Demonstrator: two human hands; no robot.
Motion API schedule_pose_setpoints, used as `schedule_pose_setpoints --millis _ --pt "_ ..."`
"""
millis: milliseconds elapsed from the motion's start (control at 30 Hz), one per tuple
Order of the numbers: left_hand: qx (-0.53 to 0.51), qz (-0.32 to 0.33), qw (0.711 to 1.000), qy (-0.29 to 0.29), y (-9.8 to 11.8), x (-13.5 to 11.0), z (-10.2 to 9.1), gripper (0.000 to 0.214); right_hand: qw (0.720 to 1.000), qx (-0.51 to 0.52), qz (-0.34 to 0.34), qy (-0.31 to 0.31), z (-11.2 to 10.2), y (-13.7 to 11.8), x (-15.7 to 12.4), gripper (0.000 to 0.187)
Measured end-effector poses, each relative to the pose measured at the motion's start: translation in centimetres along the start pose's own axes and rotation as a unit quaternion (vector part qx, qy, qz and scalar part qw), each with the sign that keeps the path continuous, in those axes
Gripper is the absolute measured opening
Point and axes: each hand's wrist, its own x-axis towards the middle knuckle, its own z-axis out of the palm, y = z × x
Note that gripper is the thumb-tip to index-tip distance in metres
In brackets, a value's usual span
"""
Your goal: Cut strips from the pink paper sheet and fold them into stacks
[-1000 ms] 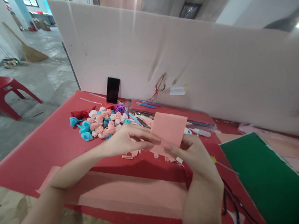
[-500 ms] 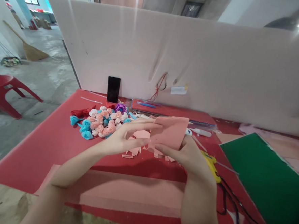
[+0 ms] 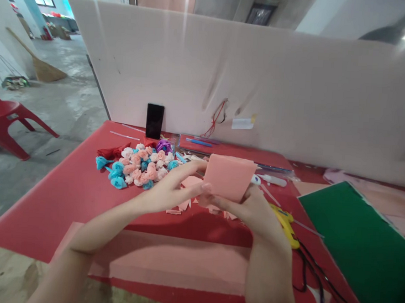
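A folded piece of peach crepe paper [image 3: 230, 177] is held up over the table between both hands. My left hand [image 3: 172, 188] grips its left edge, thumb in front and the other fingers behind. From below and the right, my right hand [image 3: 254, 209] pinches the same paper, its thumb along the bottom edge; its other fingers are mostly hidden behind. Small peach paper scraps [image 3: 185, 205] lie on the table beneath. A long peach paper strip [image 3: 178, 262] lies flat under my forearms. Left of my hands is a pile of crepe paper flowers [image 3: 143, 164] in peach, white, blue, red and purple.
A yellow glue gun [image 3: 287, 225] with a black cord lies right of my right hand, beside a green board [image 3: 361, 248]. A phone [image 3: 155, 121] leans on the white panel [image 3: 180, 68] behind the red-covered table [image 3: 48, 206]. A red chair [image 3: 8, 121] stands left.
My left fingers have moved from across the paper's front to behind its left edge, so more of its face shows. My right hand has hardly moved.
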Motion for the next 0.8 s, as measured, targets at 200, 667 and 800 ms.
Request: schedule_pose_setpoints --millis 200,667,800 --pt "0.156 0.009 0.987 -0.043 1.1 0.2 -0.1 0.04 0.999 -0.009 -0.042 0.017 0.0 0.2 0.3 0.032" --pt "0.217 -0.015 0.972 -0.086 0.6 0.1 0.3 0.036 0.966 0.113 -0.028 0.232 0.6 1.2 1.0 0.033" --pt "0.236 -0.016 0.968 -0.082 0.8 0.2 0.3 0.034 0.954 0.149 -0.044 0.257 0.5 1.3 1.2 0.031"
